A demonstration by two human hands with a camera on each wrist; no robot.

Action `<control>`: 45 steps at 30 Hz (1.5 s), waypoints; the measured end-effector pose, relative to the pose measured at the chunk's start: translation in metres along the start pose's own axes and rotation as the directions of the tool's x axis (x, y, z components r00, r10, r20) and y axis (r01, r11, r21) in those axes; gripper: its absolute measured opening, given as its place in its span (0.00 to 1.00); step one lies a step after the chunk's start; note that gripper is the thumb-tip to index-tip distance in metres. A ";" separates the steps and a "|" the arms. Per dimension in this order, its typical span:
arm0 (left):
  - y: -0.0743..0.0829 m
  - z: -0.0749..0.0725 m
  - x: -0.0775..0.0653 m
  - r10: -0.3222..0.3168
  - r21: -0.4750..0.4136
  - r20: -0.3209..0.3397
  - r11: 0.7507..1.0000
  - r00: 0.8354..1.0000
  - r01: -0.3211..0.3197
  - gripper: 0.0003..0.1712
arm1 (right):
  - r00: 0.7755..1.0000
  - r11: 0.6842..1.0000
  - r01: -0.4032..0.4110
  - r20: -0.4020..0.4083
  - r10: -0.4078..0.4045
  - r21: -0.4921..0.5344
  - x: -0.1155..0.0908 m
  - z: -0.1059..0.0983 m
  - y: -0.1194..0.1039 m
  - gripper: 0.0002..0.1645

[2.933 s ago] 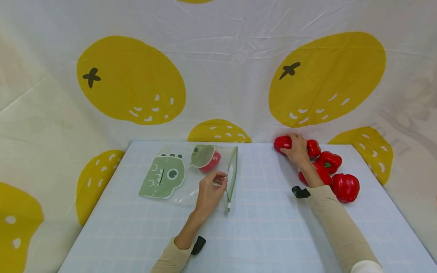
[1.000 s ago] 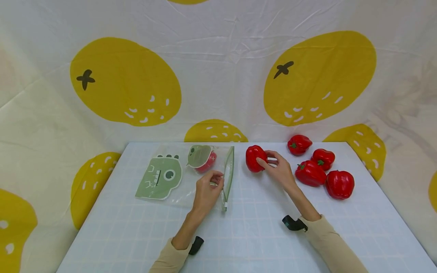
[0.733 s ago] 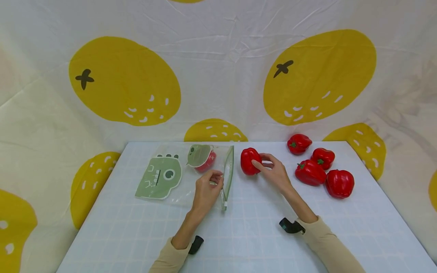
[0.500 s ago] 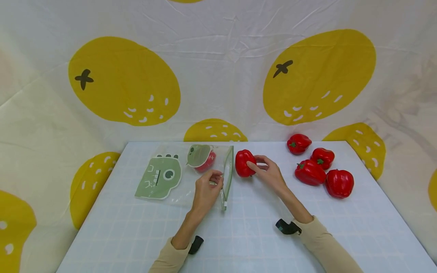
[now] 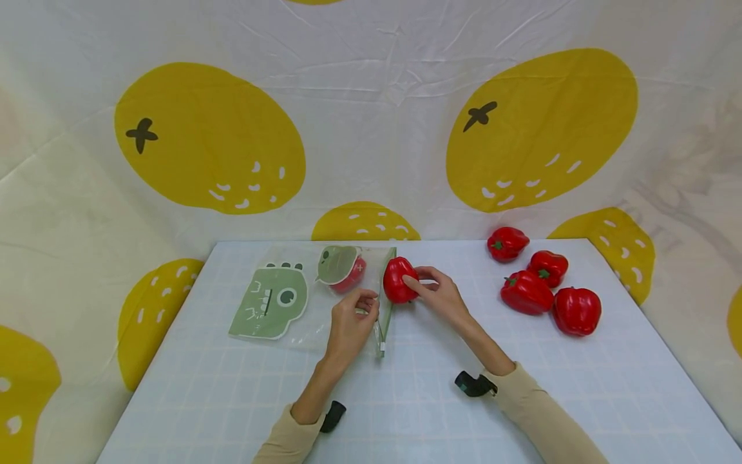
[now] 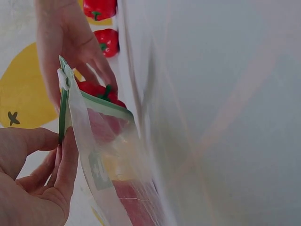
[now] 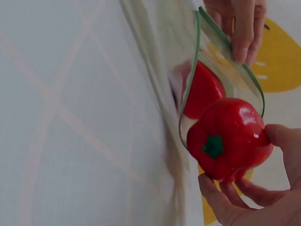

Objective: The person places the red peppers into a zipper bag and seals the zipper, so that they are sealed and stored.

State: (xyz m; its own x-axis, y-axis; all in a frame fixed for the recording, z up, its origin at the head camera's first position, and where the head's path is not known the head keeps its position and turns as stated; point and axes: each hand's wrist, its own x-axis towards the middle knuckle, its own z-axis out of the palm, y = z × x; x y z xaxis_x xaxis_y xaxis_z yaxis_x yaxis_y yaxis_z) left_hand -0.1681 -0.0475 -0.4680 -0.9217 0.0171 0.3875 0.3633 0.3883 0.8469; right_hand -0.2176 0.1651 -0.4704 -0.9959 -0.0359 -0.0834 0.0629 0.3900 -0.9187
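My left hand (image 5: 350, 325) pinches the green-edged rim of a clear zip bag (image 5: 315, 332) printed with a green monster face. In the left wrist view its thumb and fingers (image 6: 68, 162) grip that rim, and the mouth stands parted. My right hand (image 5: 445, 299) holds a red bell pepper (image 5: 399, 281) at the bag's mouth. Seen from the right wrist, the pepper (image 7: 230, 139) has its green stem toward the camera, with thumb and fingertips around its near side. Behind it, a smooth red shape (image 7: 203, 92) shows within the bag; whether pepper or print, I cannot tell.
Several more red bell peppers (image 5: 526, 293) lie grouped at the table's back right. A checked pale cloth covers the table (image 5: 429, 406). Behind it hangs a white curtain (image 5: 377, 129) with large yellow fruit prints.
My right hand has taken a pepper from the group at back right and carried it left to the bag's mouth. The left hand has stayed at the rim.
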 end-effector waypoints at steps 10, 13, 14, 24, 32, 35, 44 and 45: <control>-0.002 0.000 0.001 0.017 -0.010 -0.007 1.000 1.000 -0.017 0.06 | 1.000 1.000 0.003 -0.011 -0.003 -0.001 0.005 0.013 -0.006 0.40; -0.002 0.000 0.000 0.022 -0.012 -0.006 1.000 1.000 -0.022 0.07 | 1.000 1.000 -0.006 -0.018 0.005 -0.025 0.008 0.017 -0.007 0.40; -0.002 0.000 0.000 0.023 -0.012 -0.005 1.000 1.000 -0.023 0.07 | 1.000 0.999 -0.006 -0.022 0.006 -0.033 0.009 0.018 -0.008 0.39; -0.002 0.000 0.001 0.020 -0.005 0.003 1.000 1.000 -0.020 0.08 | 0.999 0.999 0.026 -0.030 -0.027 -0.042 0.014 0.025 -0.012 0.35; -0.003 0.000 0.000 0.030 -0.008 0.004 1.000 1.000 -0.030 0.08 | 0.999 0.998 0.024 -0.035 -0.026 -0.061 0.020 0.030 -0.012 0.34; -0.002 0.000 0.000 0.019 -0.005 0.009 1.000 1.000 -0.019 0.08 | 0.999 0.998 0.022 -0.028 -0.024 -0.066 0.022 0.032 -0.012 0.33; -0.002 -0.001 0.000 0.003 0.014 0.016 1.000 1.000 -0.004 0.08 | 0.998 0.996 0.063 -0.021 -0.064 -0.060 0.021 0.031 -0.010 0.31; -0.002 -0.001 0.000 0.003 0.015 0.015 1.000 1.000 -0.004 0.08 | 0.998 0.996 0.069 -0.010 -0.069 -0.057 0.021 0.031 -0.009 0.31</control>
State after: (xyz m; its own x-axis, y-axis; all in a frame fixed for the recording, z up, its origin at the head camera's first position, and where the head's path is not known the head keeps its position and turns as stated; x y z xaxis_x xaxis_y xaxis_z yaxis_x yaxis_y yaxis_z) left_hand -0.1690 -0.0490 -0.4697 -0.9224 0.0324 0.3849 0.3645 0.4023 0.8398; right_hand -0.2368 0.1324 -0.4753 -0.9985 -0.0533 -0.0154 -0.0096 0.4384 -0.8987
